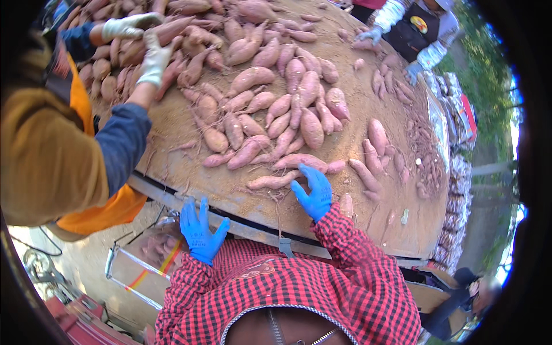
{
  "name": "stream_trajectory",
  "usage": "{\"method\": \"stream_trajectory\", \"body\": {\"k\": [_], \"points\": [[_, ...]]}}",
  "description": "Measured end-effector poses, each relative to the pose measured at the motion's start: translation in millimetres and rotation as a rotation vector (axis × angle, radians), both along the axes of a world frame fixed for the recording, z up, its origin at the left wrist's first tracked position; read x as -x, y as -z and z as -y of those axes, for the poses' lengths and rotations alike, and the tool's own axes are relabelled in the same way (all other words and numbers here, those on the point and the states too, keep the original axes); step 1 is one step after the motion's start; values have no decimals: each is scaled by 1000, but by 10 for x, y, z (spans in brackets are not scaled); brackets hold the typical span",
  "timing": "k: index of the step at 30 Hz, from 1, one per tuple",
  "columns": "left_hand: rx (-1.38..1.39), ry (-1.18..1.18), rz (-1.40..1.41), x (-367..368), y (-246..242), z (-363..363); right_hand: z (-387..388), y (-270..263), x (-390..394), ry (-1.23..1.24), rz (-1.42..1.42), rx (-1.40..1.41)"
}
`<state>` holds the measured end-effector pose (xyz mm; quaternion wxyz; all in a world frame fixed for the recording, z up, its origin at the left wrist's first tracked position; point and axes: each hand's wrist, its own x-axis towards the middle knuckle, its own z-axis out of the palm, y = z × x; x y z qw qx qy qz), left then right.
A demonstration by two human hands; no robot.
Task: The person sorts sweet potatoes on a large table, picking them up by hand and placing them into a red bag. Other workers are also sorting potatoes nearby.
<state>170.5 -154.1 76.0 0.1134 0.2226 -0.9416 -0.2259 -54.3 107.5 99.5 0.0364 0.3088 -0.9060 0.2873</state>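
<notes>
My left hand (201, 236), in a blue work glove, rests at the near edge of the table (241, 228) with its fingers spread and nothing in it. My right hand (315, 194), gloved alike, hovers over the tabletop, thumb and fingers apart. Its fingertips reach the right end of a long sweet potato (299, 161); whether they press on it, I cannot tell. A thinner, tapering sweet potato (272, 181) lies just left of that hand. Beyond them spreads a loose heap of pinkish sweet potatoes (248, 148). A short one (346, 204) lies beside my right wrist.
At left, a co-worker's white-gloved hands (153, 60) handle a large sweet potato (168, 30). Another person's gloved hands (371, 36) work at the far right. Thin roots (424, 142) pile along the right edge, near stacked filled bags (457, 194). A metal-framed crate (146, 263) stands below left.
</notes>
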Motion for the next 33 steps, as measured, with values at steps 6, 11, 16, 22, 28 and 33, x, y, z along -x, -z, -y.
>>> {"method": "stream_trajectory", "body": {"k": [6, 11, 16, 22, 28, 33], "points": [[95, -48, -139, 1384, 377, 78, -802, -56, 148, 309, -7, 7], [139, -104, -208, 1743, 614, 44, -725, -213, 1039, 388, -39, 253], [129, -102, -172, 1728, 558, 34, -161, -456, 2146, 227, -163, 198], [127, -122, -131, 1717, 544, 14, 676, -697, 3004, 180, 268, -526], [105, -110, -105, 1724, 598, 36, 1109, -380, 3028, 377, 318, -542], [91, -114, -146, 1719, 594, 11, 988, -93, 2934, 215, 440, 264]]}}
